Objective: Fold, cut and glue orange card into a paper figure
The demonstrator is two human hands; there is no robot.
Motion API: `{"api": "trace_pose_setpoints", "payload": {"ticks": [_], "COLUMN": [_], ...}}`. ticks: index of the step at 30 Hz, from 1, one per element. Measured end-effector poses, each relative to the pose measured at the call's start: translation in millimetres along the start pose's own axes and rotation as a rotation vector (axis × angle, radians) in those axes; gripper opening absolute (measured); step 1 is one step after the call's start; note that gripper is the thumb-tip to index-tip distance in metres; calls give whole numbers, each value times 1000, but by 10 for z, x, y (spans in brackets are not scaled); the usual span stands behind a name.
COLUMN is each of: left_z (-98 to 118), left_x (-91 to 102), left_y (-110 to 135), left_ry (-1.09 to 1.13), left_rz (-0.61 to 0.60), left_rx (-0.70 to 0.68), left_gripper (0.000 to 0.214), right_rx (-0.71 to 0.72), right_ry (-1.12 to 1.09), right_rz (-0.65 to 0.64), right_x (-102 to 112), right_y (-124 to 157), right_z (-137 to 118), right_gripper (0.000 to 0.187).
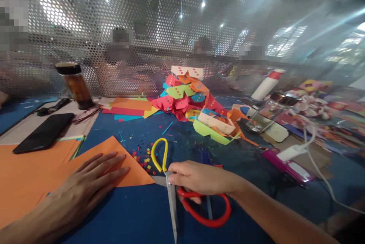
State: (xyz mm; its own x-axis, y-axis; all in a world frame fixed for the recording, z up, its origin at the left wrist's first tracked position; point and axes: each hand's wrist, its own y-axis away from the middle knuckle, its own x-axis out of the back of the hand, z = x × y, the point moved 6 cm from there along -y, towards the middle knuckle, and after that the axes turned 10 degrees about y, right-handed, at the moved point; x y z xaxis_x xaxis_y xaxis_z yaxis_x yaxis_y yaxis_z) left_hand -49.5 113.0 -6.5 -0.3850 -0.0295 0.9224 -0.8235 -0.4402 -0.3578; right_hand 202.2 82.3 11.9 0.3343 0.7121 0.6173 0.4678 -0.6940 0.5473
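My left hand (95,181) lies flat with fingers stretched on a folded orange paper sheet (114,147), whose pointed corner reaches toward the middle of the table. My right hand (196,177) grips a pair of scissors (172,206) near the pivot, between thumb and fingers. The scissors are spread wide, with one yellow handle loop at the far side and one red loop below my right wrist. One blade points toward me; a grey blade-like strip reaches left to the paper's corner. Part of the red handle is hidden by my fingers.
Paper scraps (142,158) lie beyond the orange sheet. A black phone (44,133) and a dark jar (75,86) are at left. Cut paper shapes (185,95) pile up ahead. At right are a glass jar (268,113) and purple device (288,166). Blurred people sit behind a perforated screen.
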Motion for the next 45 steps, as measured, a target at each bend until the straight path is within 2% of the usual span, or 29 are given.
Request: {"api": "trace_pose_setpoints", "payload": {"ticks": [9,16,28,33,39,42,45], "left_z": [-3,0,-61,-25,34,38,43], "left_x": [-66,-21,-70,-41,-74,-69,-29], "left_y": [46,25,63,42,-112,-162,-161], "left_ry": [-71,-62,8,-11,-51,-9,56], "left_rz": [-29,3,18,43,-54,-90,-59], "left_rx": [-21,-25,76,15,-97,-70,-35], "left_gripper": [54,52,51,47,57,56,54], "right_rx": [5,29,28,19,23,25,31], "right_ry": [-19,29,-23,-37,-33,-47,-33], "right_rz": [15,23,41,44,44,44,50], "right_x": [-8,18,13,6,6,2,5], "right_y": [14,21,-9,-21,-25,-23,-20], "right_z": [5,-19,-11,-12,-4,-6,-13], "right_gripper": [20,22,20,19,19,20,22]}}
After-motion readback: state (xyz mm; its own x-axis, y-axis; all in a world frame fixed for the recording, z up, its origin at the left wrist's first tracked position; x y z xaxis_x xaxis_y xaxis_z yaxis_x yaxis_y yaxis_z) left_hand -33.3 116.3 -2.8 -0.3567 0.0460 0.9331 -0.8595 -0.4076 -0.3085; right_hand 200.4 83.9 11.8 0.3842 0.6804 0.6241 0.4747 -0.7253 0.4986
